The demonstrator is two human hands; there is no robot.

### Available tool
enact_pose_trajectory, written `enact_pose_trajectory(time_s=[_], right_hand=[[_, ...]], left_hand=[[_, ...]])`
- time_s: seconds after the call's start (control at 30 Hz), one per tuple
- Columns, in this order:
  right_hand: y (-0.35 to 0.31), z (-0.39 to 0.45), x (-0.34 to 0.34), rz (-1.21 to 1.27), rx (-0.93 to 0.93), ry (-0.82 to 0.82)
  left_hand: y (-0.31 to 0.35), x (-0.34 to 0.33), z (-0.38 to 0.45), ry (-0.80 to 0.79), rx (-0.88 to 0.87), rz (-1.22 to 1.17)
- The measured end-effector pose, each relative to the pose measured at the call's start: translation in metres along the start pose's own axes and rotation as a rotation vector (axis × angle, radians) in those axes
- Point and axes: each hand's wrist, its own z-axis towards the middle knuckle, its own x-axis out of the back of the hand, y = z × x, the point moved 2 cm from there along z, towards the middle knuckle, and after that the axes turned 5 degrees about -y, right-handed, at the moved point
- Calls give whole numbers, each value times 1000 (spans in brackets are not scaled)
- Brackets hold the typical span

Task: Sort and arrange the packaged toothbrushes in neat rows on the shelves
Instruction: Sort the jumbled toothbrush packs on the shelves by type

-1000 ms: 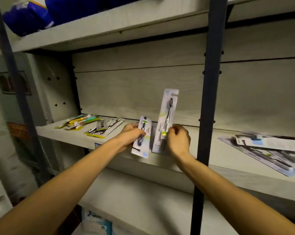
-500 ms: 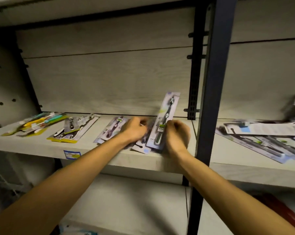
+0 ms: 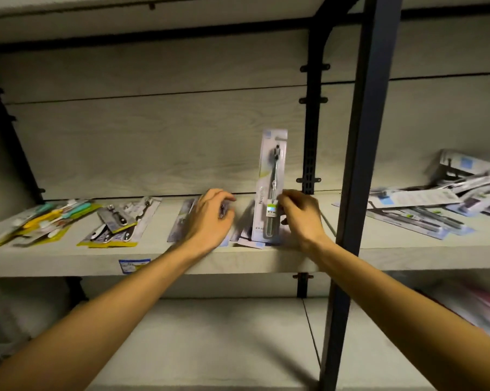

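Right hand (image 3: 300, 214) pinching upright toothbrush pack (image 3: 270, 187) (near post (image 3: 359, 176)), left hand (image 3: 210, 218) fingers spread on flat packs (image 3: 181, 221).

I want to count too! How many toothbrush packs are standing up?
1. The upright toothbrush pack stands mid-shelf, pinched by the right hand. All the others lie flat, including those under the left hand.

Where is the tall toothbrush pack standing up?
The tall toothbrush pack stands mid-shelf, pinched by the right hand, just left of the dark post.
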Motion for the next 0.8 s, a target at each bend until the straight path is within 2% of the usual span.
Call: enact_pose_trajectory(time_s=[0.13, 0.2, 0.3, 0.47, 0.63, 0.8], right_hand=[[-26, -29, 6, -14, 169, -159], [-36, -46, 18, -70, 257, -179], [-43, -71, 49, -123, 322, -106], [-39, -99, 136, -124, 349, 69], [-13, -123, 264, -173, 279, 204], [27, -142, 392, -213, 121, 278]], left_hand=[[16, 8, -11, 112, -58, -35], [31, 7, -20, 181, -93, -67], [61, 3, -30, 277, -219, 17], [135, -29, -36, 280, -401, 60], [235, -88, -49, 179, -634, 190], [337, -165, -55, -44, -613, 254]])
